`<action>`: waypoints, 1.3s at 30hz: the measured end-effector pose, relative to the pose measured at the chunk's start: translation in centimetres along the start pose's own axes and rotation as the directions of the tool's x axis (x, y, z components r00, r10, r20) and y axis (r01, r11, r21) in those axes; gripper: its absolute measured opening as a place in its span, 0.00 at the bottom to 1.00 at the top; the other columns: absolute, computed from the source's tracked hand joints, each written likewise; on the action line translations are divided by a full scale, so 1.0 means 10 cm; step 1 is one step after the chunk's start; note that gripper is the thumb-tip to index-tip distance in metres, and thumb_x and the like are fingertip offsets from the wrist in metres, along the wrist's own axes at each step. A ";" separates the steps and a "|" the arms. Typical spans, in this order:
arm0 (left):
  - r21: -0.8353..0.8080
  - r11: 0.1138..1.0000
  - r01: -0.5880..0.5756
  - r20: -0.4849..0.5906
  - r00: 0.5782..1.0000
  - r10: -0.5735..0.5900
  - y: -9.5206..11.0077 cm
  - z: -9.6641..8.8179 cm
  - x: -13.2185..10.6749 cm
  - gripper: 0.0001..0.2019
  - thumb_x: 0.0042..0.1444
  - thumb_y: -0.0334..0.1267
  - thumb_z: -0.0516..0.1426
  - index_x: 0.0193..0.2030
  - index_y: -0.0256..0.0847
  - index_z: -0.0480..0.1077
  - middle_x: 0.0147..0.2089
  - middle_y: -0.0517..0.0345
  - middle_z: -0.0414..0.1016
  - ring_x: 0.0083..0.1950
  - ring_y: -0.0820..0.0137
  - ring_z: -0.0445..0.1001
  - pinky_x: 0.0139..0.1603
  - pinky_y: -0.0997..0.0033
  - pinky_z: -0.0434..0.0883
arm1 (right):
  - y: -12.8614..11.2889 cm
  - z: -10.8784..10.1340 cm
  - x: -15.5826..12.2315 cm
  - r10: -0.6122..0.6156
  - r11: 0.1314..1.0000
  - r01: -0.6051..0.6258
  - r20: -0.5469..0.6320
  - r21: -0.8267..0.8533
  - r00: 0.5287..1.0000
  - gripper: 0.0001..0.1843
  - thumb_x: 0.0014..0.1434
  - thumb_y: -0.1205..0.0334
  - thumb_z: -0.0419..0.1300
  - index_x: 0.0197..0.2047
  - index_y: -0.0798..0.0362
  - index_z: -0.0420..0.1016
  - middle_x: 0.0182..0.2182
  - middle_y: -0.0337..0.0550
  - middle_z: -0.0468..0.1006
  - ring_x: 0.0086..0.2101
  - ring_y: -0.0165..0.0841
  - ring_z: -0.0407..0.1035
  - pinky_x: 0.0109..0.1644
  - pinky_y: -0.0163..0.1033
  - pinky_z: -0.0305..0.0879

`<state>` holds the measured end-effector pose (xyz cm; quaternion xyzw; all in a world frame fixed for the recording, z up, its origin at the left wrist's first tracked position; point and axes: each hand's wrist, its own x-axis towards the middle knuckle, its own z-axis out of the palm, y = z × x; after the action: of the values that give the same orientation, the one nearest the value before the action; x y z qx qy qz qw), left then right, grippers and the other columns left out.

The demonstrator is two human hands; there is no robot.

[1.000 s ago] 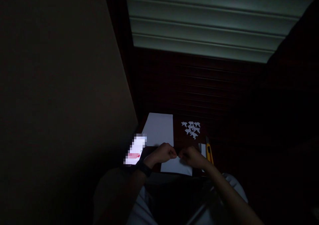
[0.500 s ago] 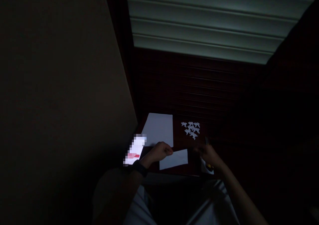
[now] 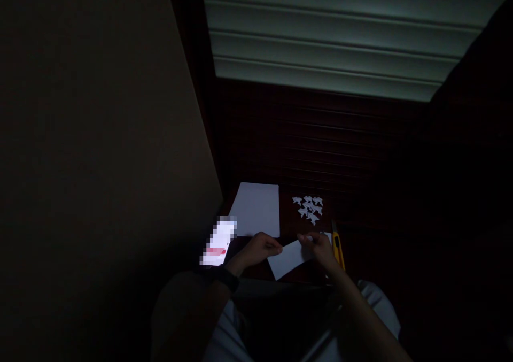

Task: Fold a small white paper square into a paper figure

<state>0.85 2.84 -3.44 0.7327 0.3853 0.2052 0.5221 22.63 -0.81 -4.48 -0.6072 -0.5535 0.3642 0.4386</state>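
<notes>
A small white sheet of paper (image 3: pixel 286 263) is tilted at the near side of the dark table. My left hand (image 3: pixel 262 247) pinches its upper left edge between thumb and fingers. Over the sheet's right part, my right hand (image 3: pixel 320 251) is closed with its fingertips on the upper edge. Just right of that hand, a yellow utility knife (image 3: pixel 339 249) lies with its blade pointing away. Several white paper cutouts (image 3: pixel 310 208) of irregular shape are heaped beyond my right hand.
A larger white sheet (image 3: pixel 256 209) lies at the back left of the table. A lit phone (image 3: pixel 219 243) with a blurred screen is left of my left wrist. A wall (image 3: pixel 120 137) rises on the left, with slatted panels (image 3: pixel 320 41) ahead. The room is dark.
My right hand has moved left from over the knife onto the small sheet, uncovering the knife. The sheet has shifted right and tilted more. My left hand has moved slightly right.
</notes>
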 end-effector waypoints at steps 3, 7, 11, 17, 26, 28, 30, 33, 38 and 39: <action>0.000 1.000 0.017 -0.001 1.000 -0.017 0.01 -0.05 -0.06 0.15 0.48 0.44 0.55 0.34 0.33 0.75 0.35 0.52 0.77 0.37 0.66 0.73 0.37 0.72 0.66 | -0.01 -0.08 0.03 0.004 1.000 -0.005 -0.035 -0.028 0.999 0.22 0.48 0.44 0.57 0.26 0.58 0.73 0.19 0.39 0.69 0.21 0.29 0.61 0.22 0.31 0.55; -0.003 0.999 0.049 0.055 0.997 -0.049 0.00 -0.14 -0.15 0.14 0.47 0.42 0.55 0.34 0.34 0.75 0.34 0.52 0.77 0.35 0.68 0.74 0.38 0.72 0.67 | 0.00 -0.24 0.08 0.009 0.999 -0.012 -0.080 -0.035 0.997 0.24 0.47 0.42 0.57 0.25 0.58 0.73 0.18 0.39 0.69 0.20 0.29 0.61 0.21 0.31 0.54; 0.115 0.990 0.086 -0.035 0.996 -0.083 -0.05 -0.21 -0.19 0.12 0.48 0.41 0.55 0.32 0.36 0.75 0.33 0.55 0.78 0.36 0.68 0.74 0.38 0.74 0.67 | 0.02 -0.40 0.12 -0.025 0.998 0.016 -0.141 -0.065 0.990 0.24 0.48 0.43 0.55 0.28 0.59 0.74 0.20 0.41 0.71 0.21 0.30 0.62 0.22 0.32 0.54; 0.180 0.984 0.013 -0.387 0.920 0.058 0.16 0.05 -0.08 0.16 0.51 0.47 0.53 0.42 0.41 0.73 0.42 0.54 0.76 0.42 0.67 0.72 0.42 0.73 0.66 | -0.07 -0.21 0.07 -0.065 0.986 0.056 -0.051 -0.158 0.997 0.23 0.50 0.44 0.55 0.28 0.59 0.75 0.21 0.42 0.72 0.23 0.31 0.64 0.25 0.32 0.56; -0.012 0.998 -0.069 -0.200 0.978 0.065 0.07 0.26 0.12 0.17 0.49 0.47 0.54 0.32 0.34 0.75 0.31 0.54 0.77 0.34 0.67 0.73 0.34 0.73 0.66 | -0.25 0.02 -0.08 -0.116 0.992 0.117 0.037 -0.054 0.993 0.19 0.51 0.48 0.55 0.28 0.57 0.76 0.23 0.41 0.74 0.26 0.31 0.64 0.28 0.32 0.57; -0.092 0.994 -0.063 -0.153 0.987 0.048 0.01 0.24 0.11 0.16 0.49 0.46 0.55 0.33 0.33 0.74 0.32 0.54 0.77 0.35 0.67 0.73 0.35 0.73 0.66 | -0.26 -0.01 -0.08 -0.103 0.993 0.105 0.045 -0.055 0.994 0.19 0.51 0.48 0.56 0.27 0.57 0.76 0.22 0.40 0.73 0.25 0.31 0.63 0.27 0.32 0.56; -0.148 0.988 -0.053 -0.117 0.993 0.036 -0.01 0.22 0.09 0.16 0.49 0.45 0.55 0.34 0.32 0.74 0.32 0.53 0.77 0.35 0.66 0.72 0.36 0.72 0.66 | -0.25 -0.03 -0.08 -0.081 0.995 0.083 0.043 -0.054 0.996 0.19 0.50 0.48 0.56 0.26 0.57 0.76 0.21 0.40 0.72 0.24 0.30 0.62 0.26 0.32 0.55; -0.175 0.984 -0.042 -0.090 0.996 0.027 -0.03 0.20 0.07 0.16 0.49 0.44 0.55 0.34 0.32 0.74 0.34 0.52 0.77 0.36 0.66 0.72 0.37 0.71 0.66 | -0.26 -0.05 -0.09 -0.060 0.997 0.062 0.039 -0.043 0.997 0.20 0.50 0.48 0.56 0.25 0.58 0.75 0.19 0.39 0.70 0.22 0.29 0.61 0.24 0.31 0.54; -0.163 0.986 -0.034 -0.081 0.997 0.021 -0.05 0.19 0.06 0.15 0.49 0.43 0.55 0.35 0.32 0.74 0.34 0.52 0.76 0.37 0.65 0.72 0.37 0.71 0.66 | -0.23 -0.05 -0.08 -0.039 0.999 0.039 0.029 -0.032 0.999 0.21 0.49 0.46 0.56 0.24 0.58 0.75 0.19 0.39 0.70 0.22 0.29 0.61 0.24 0.31 0.54; -0.156 0.987 -0.037 -0.082 0.996 0.024 -0.06 0.18 0.05 0.15 0.49 0.43 0.55 0.35 0.32 0.74 0.34 0.52 0.77 0.36 0.65 0.72 0.37 0.71 0.66 | -0.21 -0.05 -0.07 -0.035 0.999 0.036 0.015 -0.034 0.999 0.21 0.49 0.46 0.57 0.24 0.58 0.75 0.19 0.39 0.70 0.22 0.29 0.61 0.24 0.31 0.54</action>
<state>2.21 2.25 -4.74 0.6861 0.3771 0.2719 0.5595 22.27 -1.59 -2.38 -0.6019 -0.5736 0.3513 0.4305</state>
